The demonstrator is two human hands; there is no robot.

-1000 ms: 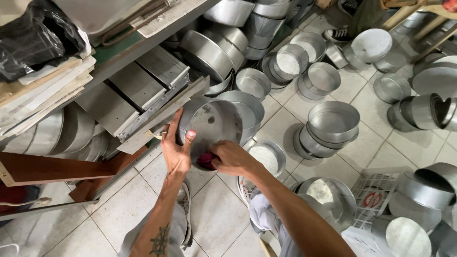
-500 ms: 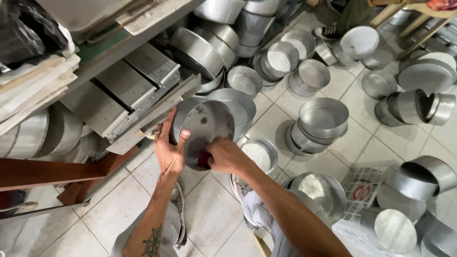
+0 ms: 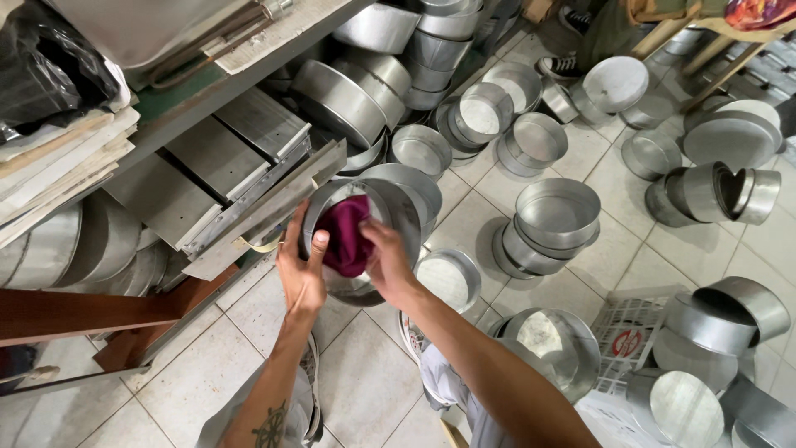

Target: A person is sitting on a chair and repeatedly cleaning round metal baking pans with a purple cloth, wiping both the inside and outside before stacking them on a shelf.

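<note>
Tiled floor [image 3: 365,373] crowded with stacked round metal pans [image 3: 551,224], beside a cluttered shelf [image 3: 215,158]. Since a second ago, maroon cloth [image 3: 344,236] now spread wide inside the tilted round pan [image 3: 398,207], formerly bunched low. Left hand [image 3: 303,278] clamped on the pan's rim, thumb over the edge. Right hand [image 3: 385,257] pressing the cloth, fingers [image 3: 371,231] curled together.

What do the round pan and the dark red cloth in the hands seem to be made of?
Pan: probably thin aluminium or tin, dull silver-grey, with soft reflections. Cloth: soft woven or knitted fabric, matte maroon; it folds and bunches under the right hand. The left hand grips the pan's rim.
</note>
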